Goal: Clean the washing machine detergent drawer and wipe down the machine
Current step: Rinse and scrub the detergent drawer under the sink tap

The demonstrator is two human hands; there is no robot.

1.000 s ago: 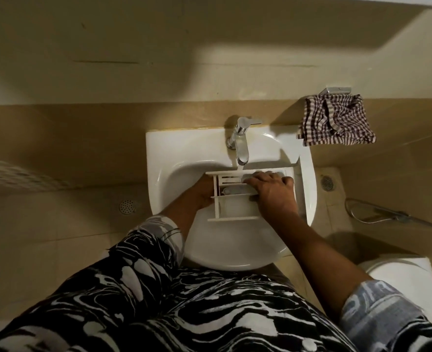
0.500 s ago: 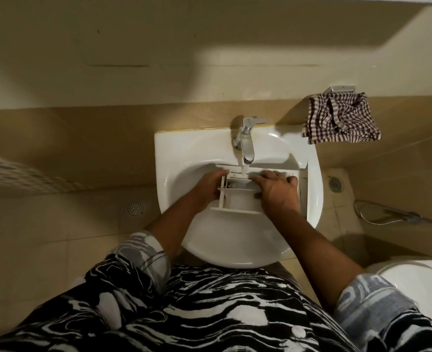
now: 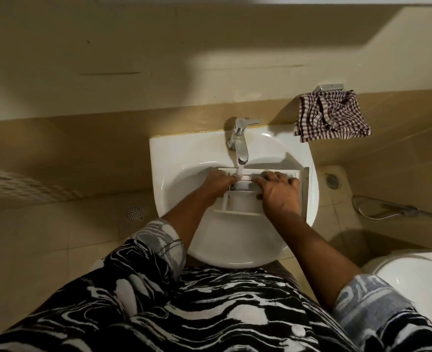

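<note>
Here we are over the white sink, and the detergent drawer lies inside the basin, right of centre, its long side running left to right. The chrome tap stands at the far rim, and a stream of water drops from the spout straight onto the drawer's far compartments.

The left hand is at the drawer's left side, fingers curled in around its edge and reaching up beside the falling water. The right hand lies across the drawer's right half, fingers bent over the far compartments and thumb tucked on the near side, so it grasps the drawer too. Both forearms reach in from the near rim, patterned sleeves pushed up.

A checked cloth hangs bunched on a wall holder, far and to the right of the sink. A white toilet shows at near right, with a hose lying on the floor beyond it. One floor drain sits left of the sink, another just right of it.
</note>
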